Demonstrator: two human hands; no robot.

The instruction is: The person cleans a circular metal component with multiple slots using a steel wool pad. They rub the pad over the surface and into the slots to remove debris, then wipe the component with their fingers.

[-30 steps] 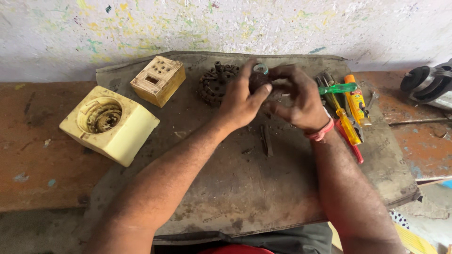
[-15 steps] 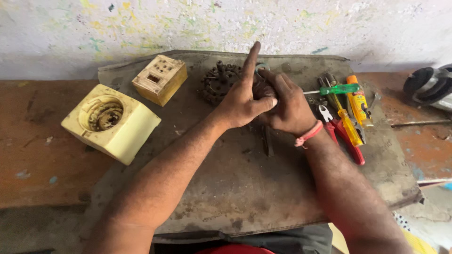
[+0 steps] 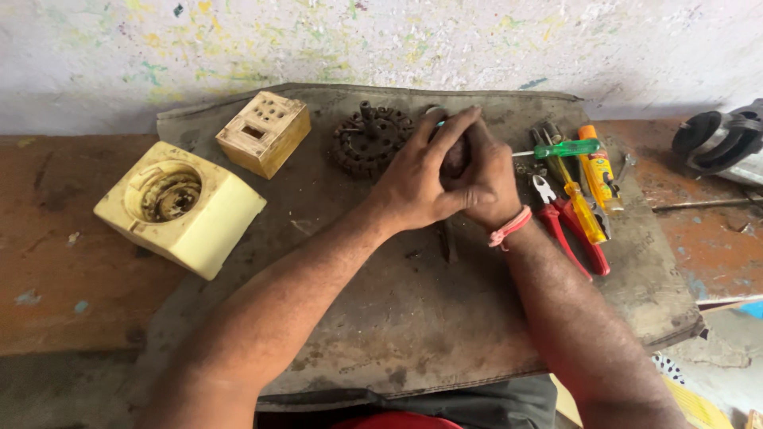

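Note:
My left hand (image 3: 420,176) and my right hand (image 3: 485,179) are pressed together over a small dark part (image 3: 455,157) above the grey mat (image 3: 397,318). Both hands wrap it, so its shape is mostly hidden. A little to the left of the hands lies a round rusty wound core (image 3: 367,140) with a short shaft sticking up. My right wrist wears a pink band (image 3: 509,227).
A yellow plastic housing (image 3: 181,208) with a round opening and a smaller tan box (image 3: 264,133) sit at the left. Right of the hands lie a green-handled screwdriver (image 3: 564,148), yellow-handled screwdrivers (image 3: 584,210) and red pliers (image 3: 572,238). A dark appliance part (image 3: 719,139) rests at the far right.
My hands have closed tighter around the small part. The left index finger, raised earlier, has folded down over it. The right hand has slid partly under the left.

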